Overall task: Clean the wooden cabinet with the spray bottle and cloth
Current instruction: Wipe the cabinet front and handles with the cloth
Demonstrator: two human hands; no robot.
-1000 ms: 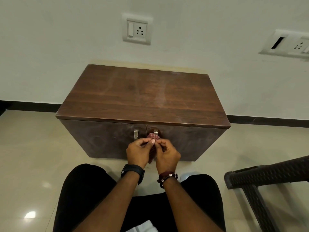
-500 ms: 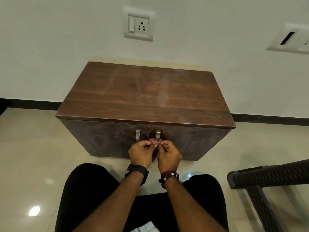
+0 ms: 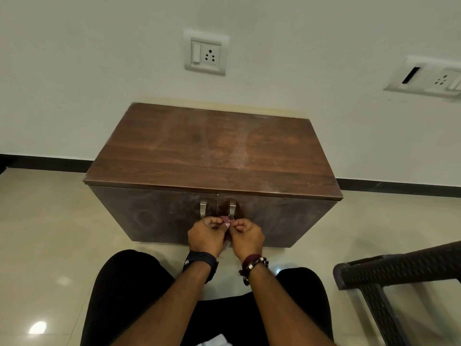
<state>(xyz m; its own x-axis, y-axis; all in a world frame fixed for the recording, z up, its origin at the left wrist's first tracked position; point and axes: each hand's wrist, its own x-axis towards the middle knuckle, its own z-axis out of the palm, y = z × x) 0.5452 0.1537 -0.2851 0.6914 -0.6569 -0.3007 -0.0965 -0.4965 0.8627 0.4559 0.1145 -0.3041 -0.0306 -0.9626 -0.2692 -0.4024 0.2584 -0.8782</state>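
A low wooden cabinet with two doors and two metal handles stands on the floor against the wall. In front of its doors, my left hand and my right hand are close together. Both pinch a small pink-red cloth between them, just below the handles. Most of the cloth is hidden by my fingers. No spray bottle is in view.
A dark woven chair stands at the right. Two switch-and-socket plates are on the white wall. My knees in black trousers are on the glossy tiled floor before the cabinet.
My hands have stayed in front of the cabinet doors and kept hold of the cloth, which has sunk further between my fingers so that less of it shows. The camera tilted slightly.
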